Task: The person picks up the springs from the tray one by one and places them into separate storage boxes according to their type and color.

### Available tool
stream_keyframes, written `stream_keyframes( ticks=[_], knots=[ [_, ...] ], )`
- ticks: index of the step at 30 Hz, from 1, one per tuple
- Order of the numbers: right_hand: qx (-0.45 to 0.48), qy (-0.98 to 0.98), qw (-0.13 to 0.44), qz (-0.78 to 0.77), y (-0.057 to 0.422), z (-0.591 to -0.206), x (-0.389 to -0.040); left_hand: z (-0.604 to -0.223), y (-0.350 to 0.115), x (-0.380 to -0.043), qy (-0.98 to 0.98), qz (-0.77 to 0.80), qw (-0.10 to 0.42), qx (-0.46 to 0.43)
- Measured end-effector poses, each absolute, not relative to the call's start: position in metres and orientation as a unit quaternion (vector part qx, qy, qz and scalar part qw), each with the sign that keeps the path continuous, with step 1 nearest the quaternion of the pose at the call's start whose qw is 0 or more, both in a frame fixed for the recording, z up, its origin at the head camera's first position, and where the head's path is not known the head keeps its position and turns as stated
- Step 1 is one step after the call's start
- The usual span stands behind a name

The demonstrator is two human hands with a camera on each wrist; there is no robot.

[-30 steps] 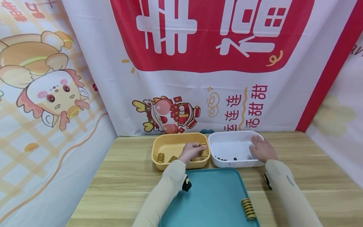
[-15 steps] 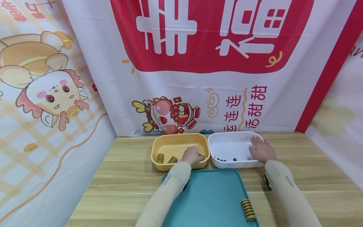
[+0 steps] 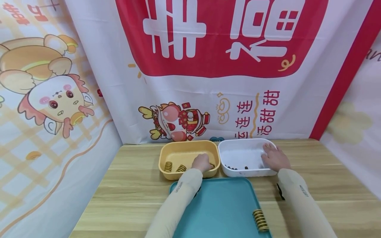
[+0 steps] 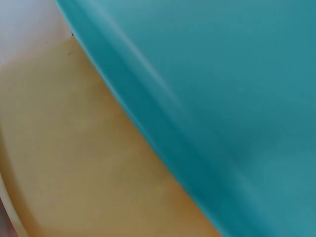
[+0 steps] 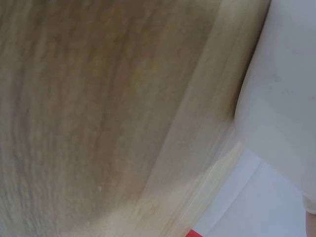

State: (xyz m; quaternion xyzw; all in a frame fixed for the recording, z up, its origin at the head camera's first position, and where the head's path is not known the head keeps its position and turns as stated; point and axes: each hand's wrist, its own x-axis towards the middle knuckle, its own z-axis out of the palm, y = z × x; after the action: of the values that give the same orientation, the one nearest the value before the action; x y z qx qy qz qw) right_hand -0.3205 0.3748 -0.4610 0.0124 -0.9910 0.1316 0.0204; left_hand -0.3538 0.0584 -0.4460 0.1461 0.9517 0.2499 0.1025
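Observation:
In the head view my left hand reaches down into the right end of the yellow bin. Its fingers curl round a gold coil spring, of which only a small part shows past the hand. Two more gold springs lie in the left half of that bin. My right hand rests over the right rim of the white bin, fingers fairly straight against its inner wall. Small dark pieces lie on the white bin's floor. Neither wrist view shows what the fingers are doing.
A teal tray stands in front of the bins on the wooden table. One gold spring lies along its right edge. Behind the bins hangs a printed cloth. The tray's rim crosses the left wrist view.
My left hand has come down lower in the yellow bin, and its spring, plainly visible a second ago, is now mostly covered. The right hand stays on the white bin.

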Motion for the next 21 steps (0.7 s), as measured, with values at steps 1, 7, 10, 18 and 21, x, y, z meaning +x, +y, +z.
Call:
stream_keyframes(
  ticks=[1,7,10,18,21],
  knots=[
    [0.013,-0.991,0.02,0.132,0.375,-0.461,-0.321,-0.446,0.058,-0.354,0.951,0.252,0.103,0.146],
    [0.015,-0.991,0.022,0.132,0.375,-0.461,-0.321,-0.443,0.057,-0.352,0.948,0.26,0.095,0.155],
    [0.018,-0.991,0.025,0.129,0.375,-0.46,-0.321,-0.442,0.056,-0.351,0.95,0.253,0.083,0.163],
    [0.027,-0.991,0.03,0.124,0.376,-0.461,-0.32,-0.429,0.066,-0.343,0.957,0.187,-0.011,0.223],
    [0.028,-0.992,0.029,0.122,0.376,-0.461,-0.32,-0.424,0.076,-0.329,0.935,0.146,-0.08,0.314]
  ],
)
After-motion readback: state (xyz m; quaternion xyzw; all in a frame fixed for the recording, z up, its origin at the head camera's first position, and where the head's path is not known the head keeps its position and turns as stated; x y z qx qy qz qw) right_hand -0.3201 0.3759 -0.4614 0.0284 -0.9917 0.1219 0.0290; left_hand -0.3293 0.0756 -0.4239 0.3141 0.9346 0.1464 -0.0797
